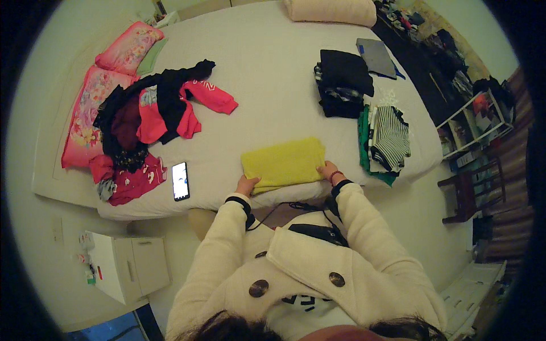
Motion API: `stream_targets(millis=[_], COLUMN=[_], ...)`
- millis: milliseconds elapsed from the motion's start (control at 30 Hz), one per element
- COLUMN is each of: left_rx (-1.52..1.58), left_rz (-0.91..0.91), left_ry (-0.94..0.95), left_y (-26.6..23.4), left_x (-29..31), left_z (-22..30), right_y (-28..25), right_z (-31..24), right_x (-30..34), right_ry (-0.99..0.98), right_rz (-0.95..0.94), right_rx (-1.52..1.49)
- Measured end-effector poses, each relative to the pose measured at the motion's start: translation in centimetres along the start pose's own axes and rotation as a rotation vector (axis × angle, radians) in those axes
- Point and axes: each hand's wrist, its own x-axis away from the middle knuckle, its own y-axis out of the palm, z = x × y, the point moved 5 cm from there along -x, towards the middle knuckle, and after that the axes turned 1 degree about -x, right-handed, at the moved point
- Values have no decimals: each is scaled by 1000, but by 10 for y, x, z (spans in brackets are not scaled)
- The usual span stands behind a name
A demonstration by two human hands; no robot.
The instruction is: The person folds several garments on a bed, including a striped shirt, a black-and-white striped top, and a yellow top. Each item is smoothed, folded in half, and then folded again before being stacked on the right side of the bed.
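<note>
A yellow folded cloth [284, 163] lies as a flat rectangle at the near edge of the bed [267, 85]. My left hand [248, 184] is closed on its near left corner, thumb on top. At the near right corner my right hand [328, 170], with a red bracelet on the wrist, grips it the same way. Whether the cloth is a garment or a towel, I cannot tell. To its right are a stack with striped clothes [389, 138] on top and, farther back, a stack of dark folded clothes [345, 77].
On the left are a heap of loose clothes [128, 122], pink floral pillows [85, 122] and a phone [180, 182] with a lit screen. A grey folded item [376, 57] and a rolled beige quilt [333, 11] lie farther back. Beside the bed stand a white cabinet [133, 267] and a dark chair [469, 190].
</note>
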Motion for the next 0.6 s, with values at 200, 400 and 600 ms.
stream_targets(millis=[200,400,600], left_rx=[-129,42,-121], left_rz=[17,-125,-87], left_ry=[-90,57,122], left_y=[-9,9,-6], left_x=[-16,21,22], left_z=[-14,20,71], right_y=[-1,15,18], right_z=[3,18,-21], right_x=[-4,4,29], right_ry=[-28,207,-516], right_rz=[1,-189,-497], right_rx=[98,-420,-254])
